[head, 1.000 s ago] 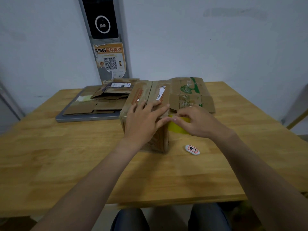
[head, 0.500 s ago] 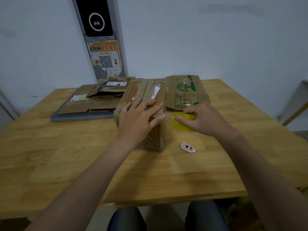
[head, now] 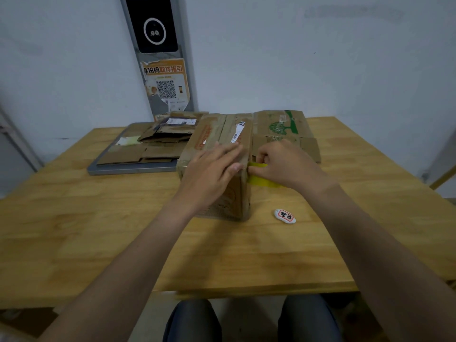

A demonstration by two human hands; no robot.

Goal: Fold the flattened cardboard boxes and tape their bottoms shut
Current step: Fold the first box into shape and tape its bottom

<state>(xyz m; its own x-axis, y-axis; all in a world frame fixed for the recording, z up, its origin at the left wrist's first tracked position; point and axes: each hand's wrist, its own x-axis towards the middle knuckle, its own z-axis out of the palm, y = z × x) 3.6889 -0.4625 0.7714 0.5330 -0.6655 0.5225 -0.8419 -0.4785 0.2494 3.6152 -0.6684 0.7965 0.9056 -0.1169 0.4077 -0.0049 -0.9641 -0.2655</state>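
Note:
A folded brown cardboard box (head: 229, 134) stands in the middle of the wooden table (head: 74, 218), its closed flaps facing up. My left hand (head: 212, 169) lies flat on the top near the front right corner, fingers straight, pressing the flaps down. My right hand (head: 283, 164) grips a yellow tape roll (head: 261, 180) right against the box's right side, close to the upper edge. Much of the roll is hidden under that hand.
Flattened cardboard boxes (head: 158, 144) lie stacked on a grey tray (head: 128, 169) at the back left. Another flattened box with green print (head: 283, 127) lies behind my right hand. A small white oval tag (head: 285, 215) sits on the table right of the box.
My right hand moved the tape roll back in against the box's right side after pulling it a little away. My left hand stayed pressed on the top.

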